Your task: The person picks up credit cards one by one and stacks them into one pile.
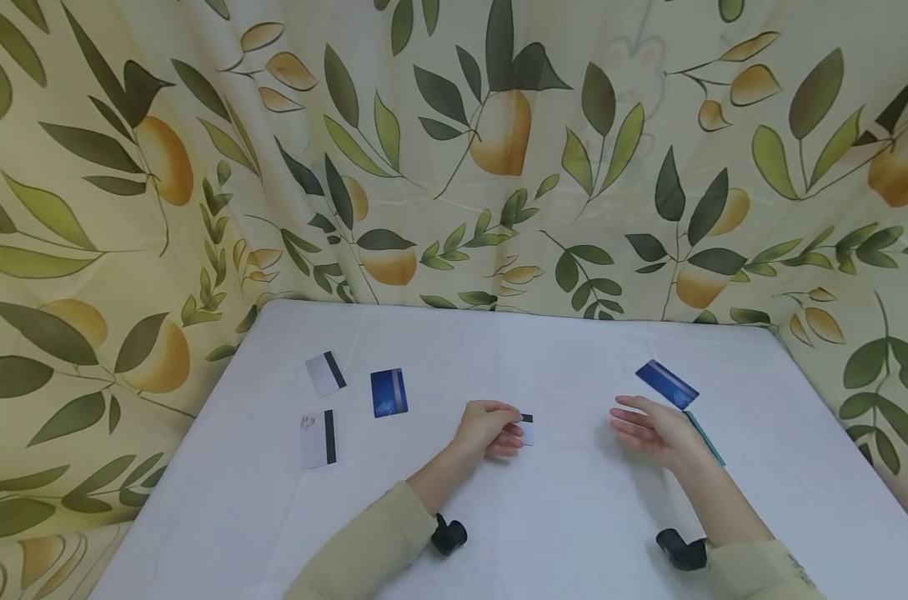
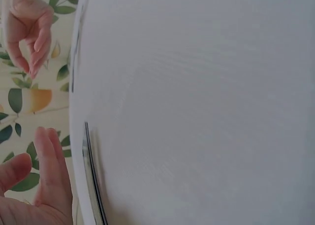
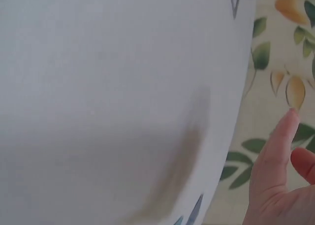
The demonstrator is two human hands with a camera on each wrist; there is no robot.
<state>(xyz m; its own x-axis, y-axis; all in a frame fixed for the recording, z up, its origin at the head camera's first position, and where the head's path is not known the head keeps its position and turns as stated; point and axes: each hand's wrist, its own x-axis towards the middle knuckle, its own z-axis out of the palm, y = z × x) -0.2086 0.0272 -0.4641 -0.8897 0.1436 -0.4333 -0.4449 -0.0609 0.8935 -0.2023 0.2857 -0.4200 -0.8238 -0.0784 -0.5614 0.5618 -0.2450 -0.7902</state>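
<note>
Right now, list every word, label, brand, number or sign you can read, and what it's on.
No text is readable anywhere.
Upper white card, left blue card, right blue card: any print too small.
Lower white card: a faint mark, too blurred to read.
Card by the left hand: partly hidden; nothing readable.
Teal card: mostly hidden; nothing readable.

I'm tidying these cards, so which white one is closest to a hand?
The white card partly covered by the left hand in the head view; the other two white cards lie uncovered, farther left.
</note>
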